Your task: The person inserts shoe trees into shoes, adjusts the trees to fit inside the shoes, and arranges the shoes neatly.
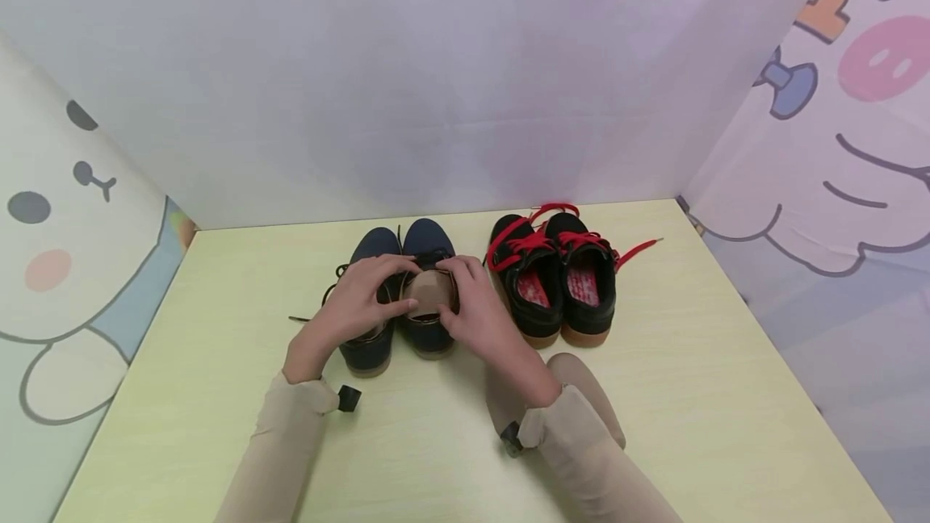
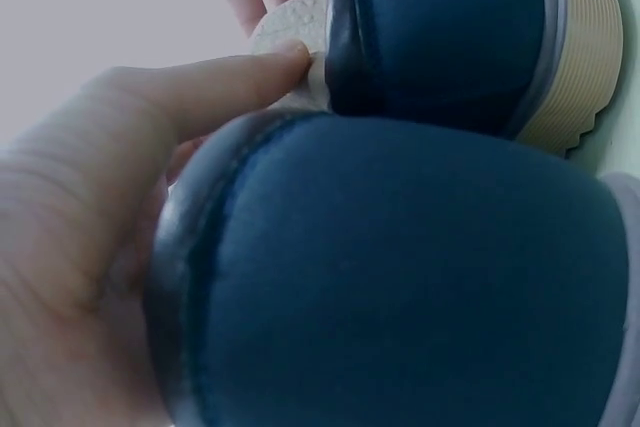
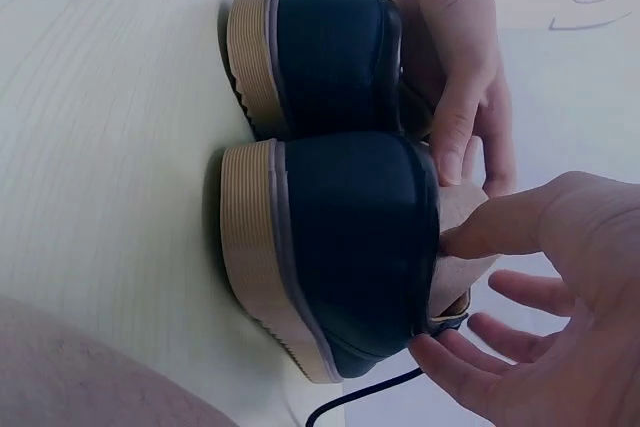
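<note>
A navy lace-up shoe [image 1: 429, 240] stands upright, its toe toward the back wall, with a beige insole [image 1: 430, 289] partly in its opening. My left hand [image 1: 363, 293] grips the insole's left side, thumb near the heel end and fingers farther forward. From the other side my right hand [image 1: 479, 309] holds the insole, its thumb [image 3: 500, 225] at the shoe's heel collar. The matching navy shoe [image 1: 374, 244] stands close on the left, under my left hand. How far the insole reaches inside is hidden.
Right of my hands stands a pair of black shoes [image 1: 588, 325] with loose red laces [image 1: 534, 242] and red patterned insides. Two flat beige insoles [image 1: 592, 386] lie partly under my right forearm. A pale wall [image 1: 436, 103] rises behind the light yellow table [image 1: 218, 329].
</note>
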